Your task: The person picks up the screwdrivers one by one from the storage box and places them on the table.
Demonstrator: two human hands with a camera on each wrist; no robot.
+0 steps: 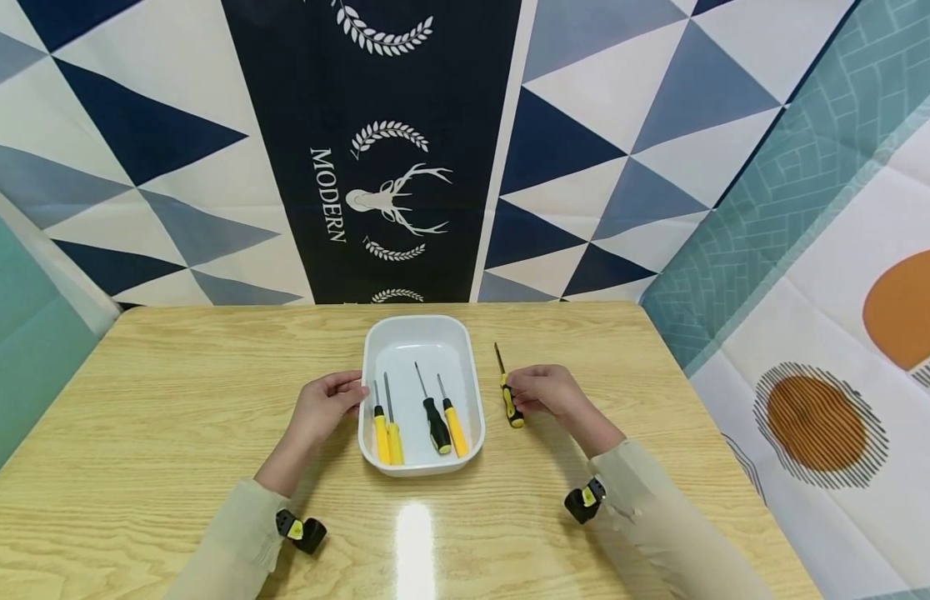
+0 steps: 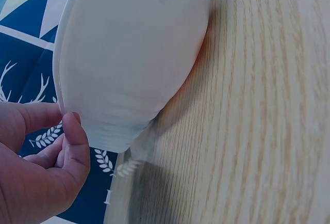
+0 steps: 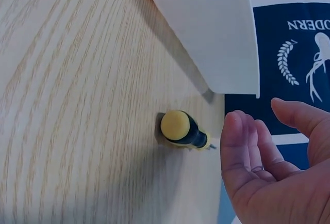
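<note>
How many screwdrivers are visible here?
5: in the white tray, two yellow screwdrivers at left, a black one and a yellow one at right; another screwdriver on the table by the right hand.

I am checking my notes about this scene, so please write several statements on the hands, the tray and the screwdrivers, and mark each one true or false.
1. The white tray holds four screwdrivers. True.
2. The left hand pinches the white tray's rim. True.
3. A fifth screwdriver lies inside the white tray. False: it lies on the table, to the tray's right.
4. The right hand grips the white tray. False: it is beside the fifth screwdriver, gripping nothing.
</note>
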